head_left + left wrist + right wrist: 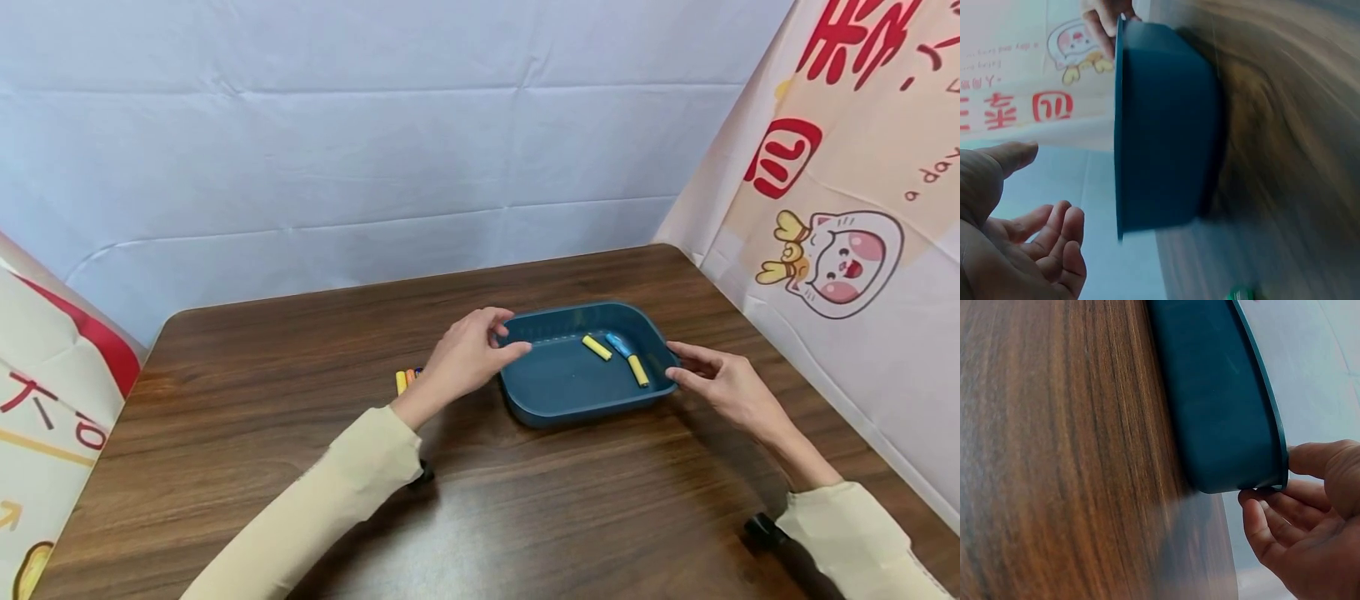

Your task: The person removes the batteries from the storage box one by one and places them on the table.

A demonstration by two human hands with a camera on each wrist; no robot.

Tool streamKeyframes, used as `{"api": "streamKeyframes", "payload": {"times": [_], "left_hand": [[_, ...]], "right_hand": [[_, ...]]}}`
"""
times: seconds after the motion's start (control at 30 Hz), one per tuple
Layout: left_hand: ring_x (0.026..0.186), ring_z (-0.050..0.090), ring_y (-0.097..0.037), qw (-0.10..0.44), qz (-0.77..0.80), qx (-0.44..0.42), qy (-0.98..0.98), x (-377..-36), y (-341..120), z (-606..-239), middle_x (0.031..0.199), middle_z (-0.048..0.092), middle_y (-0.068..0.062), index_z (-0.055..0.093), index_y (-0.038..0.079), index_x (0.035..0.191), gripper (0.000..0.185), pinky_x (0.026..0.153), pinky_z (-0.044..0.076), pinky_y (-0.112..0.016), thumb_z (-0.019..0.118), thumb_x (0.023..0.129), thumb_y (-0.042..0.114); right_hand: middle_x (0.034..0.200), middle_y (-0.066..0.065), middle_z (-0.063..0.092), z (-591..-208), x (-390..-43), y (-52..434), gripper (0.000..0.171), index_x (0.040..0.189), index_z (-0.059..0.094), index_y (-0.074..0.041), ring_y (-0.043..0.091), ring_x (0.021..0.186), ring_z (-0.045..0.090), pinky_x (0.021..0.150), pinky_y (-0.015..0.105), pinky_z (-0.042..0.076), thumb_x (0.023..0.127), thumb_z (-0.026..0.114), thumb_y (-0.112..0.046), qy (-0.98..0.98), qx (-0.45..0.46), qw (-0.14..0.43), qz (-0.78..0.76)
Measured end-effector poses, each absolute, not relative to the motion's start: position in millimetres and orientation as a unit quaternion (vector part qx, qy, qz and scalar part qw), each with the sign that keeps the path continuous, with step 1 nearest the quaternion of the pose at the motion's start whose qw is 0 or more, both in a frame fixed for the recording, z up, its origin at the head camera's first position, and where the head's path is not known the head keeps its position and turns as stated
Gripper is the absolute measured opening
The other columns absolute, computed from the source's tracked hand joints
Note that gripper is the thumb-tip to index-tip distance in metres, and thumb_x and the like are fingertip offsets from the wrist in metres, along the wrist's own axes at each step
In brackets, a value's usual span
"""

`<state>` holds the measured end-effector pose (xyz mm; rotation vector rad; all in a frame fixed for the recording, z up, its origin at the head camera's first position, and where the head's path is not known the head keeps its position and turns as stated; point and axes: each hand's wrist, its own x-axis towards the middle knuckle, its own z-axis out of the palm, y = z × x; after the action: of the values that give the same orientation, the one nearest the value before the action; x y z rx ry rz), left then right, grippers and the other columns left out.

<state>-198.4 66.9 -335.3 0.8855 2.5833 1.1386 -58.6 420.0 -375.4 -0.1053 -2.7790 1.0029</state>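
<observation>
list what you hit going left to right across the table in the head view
small crayons on the table → left hand → blue tray → yellow crayon → blue crayon → right hand

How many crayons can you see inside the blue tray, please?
3. A yellow crayon lies mid-tray, a blue crayon beside it to the right, and another yellow crayon lies near the right wall of the tray. More sticks lie outside, partly hidden behind the left hand.

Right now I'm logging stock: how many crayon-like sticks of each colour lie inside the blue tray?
Yellow sticks in the tray: 2
Blue sticks: 1
Total in the tray: 3
Others lie half hidden behind the left hand, uncounted.
</observation>
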Motion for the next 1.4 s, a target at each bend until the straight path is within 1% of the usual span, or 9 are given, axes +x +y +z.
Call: {"api": "streamKeyframes", "payload": {"times": [0.3,0.53,0.67,0.93,1.0,1.07,1.17,1.27,1.4], "left_hand": [[0.107,0.060,-0.016,0.121,0.392,0.302,0.861,-191.4,132.1,-340.4,0.123,0.067,-0.002,0.060,0.015,0.144,0.053,0.087,0.051,-0.034,0.068,0.100,0.044],[0.108,0.061,-0.017,0.129,0.396,0.267,0.869,-195.3,176.3,-348.7,0.121,0.068,0.000,0.064,0.016,0.140,0.050,0.087,0.051,-0.035,0.071,0.098,0.042],[0.106,0.063,-0.016,0.125,0.398,0.250,0.874,-197.8,194.2,-357.2,0.121,0.069,-0.001,0.066,0.013,0.139,0.049,0.086,0.053,-0.034,0.073,0.098,0.039],[0.091,0.069,-0.016,0.114,0.371,0.223,0.894,-198.8,215.0,-374.2,0.130,0.069,-0.002,0.067,0.012,0.138,0.047,0.080,0.056,-0.032,0.073,0.098,0.037],[0.083,0.067,-0.016,0.113,0.356,0.230,0.899,-199.2,216.6,-378.0,0.119,0.071,-0.003,0.071,0.010,0.129,0.042,0.072,0.054,-0.029,0.074,0.098,0.037],[0.071,0.062,-0.016,0.113,0.348,0.236,0.900,-199.3,218.3,-380.6,0.097,0.069,-0.004,0.075,0.007,0.112,0.033,0.062,0.049,-0.027,0.076,0.096,0.037],[0.056,0.052,-0.018,0.114,0.341,0.241,0.901,-199.8,220.1,-381.1,0.070,0.053,-0.005,0.070,0.008,0.081,0.033,0.052,0.038,-0.026,0.077,0.095,0.036],[0.051,0.047,-0.017,0.117,0.327,0.243,0.906,-199.3,220.9,-378.8,0.060,0.042,-0.002,0.061,0.011,0.066,0.042,0.049,0.034,-0.026,0.077,0.095,0.037],[0.047,0.040,-0.014,0.149,0.299,0.255,0.907,-196.4,216.3,-367.3,0.055,0.037,0.000,0.056,0.012,0.062,0.048,0.047,0.033,-0.025,0.076,0.095,0.040]], "right_hand": [[0.121,0.030,0.069,-374.8,-59.6,420.2,0.049,0.141,0.059,0.005,0.004,0.082,0.062,0.064,0.018,0.050,0.102,0.069,-0.022,-0.935,-0.035,0.096,0.340],[0.122,0.029,0.068,-375.0,-59.7,420.2,0.049,0.141,0.060,0.004,0.004,0.084,0.062,0.065,0.018,0.050,0.102,0.070,-0.023,-0.935,-0.036,0.097,0.340],[0.123,0.029,0.068,-374.9,-60.2,420.1,0.050,0.142,0.060,0.004,0.004,0.085,0.062,0.066,0.018,0.051,0.102,0.069,-0.024,-0.934,-0.039,0.092,0.342],[0.126,0.029,0.067,-372.6,-59.9,419.6,0.051,0.142,0.059,0.003,0.002,0.088,0.064,0.068,0.016,0.052,0.102,0.070,-0.025,-0.930,-0.047,0.090,0.352],[0.125,0.029,0.067,-372.6,-60.5,419.2,0.050,0.142,0.059,0.004,0.004,0.087,0.064,0.068,0.017,0.052,0.102,0.070,-0.024,-0.931,-0.047,0.090,0.351],[0.124,0.029,0.068,-372.0,-60.4,419.6,0.050,0.142,0.059,0.004,0.008,0.086,0.065,0.068,0.017,0.053,0.101,0.070,-0.024,-0.932,-0.048,0.090,0.348],[0.123,0.029,0.068,-371.5,-60.8,420.0,0.050,0.142,0.059,0.005,0.011,0.085,0.065,0.067,0.017,0.053,0.101,0.070,-0.024,-0.933,-0.046,0.092,0.345],[0.122,0.028,0.069,-371.7,-60.1,420.2,0.050,0.142,0.060,0.004,0.013,0.084,0.065,0.067,0.018,0.053,0.101,0.070,-0.023,-0.933,-0.047,0.093,0.344],[0.122,0.028,0.069,-372.0,-59.1,419.1,0.049,0.142,0.059,0.004,0.015,0.084,0.065,0.068,0.020,0.055,0.101,0.070,-0.022,-0.932,-0.046,0.086,0.350]]}}
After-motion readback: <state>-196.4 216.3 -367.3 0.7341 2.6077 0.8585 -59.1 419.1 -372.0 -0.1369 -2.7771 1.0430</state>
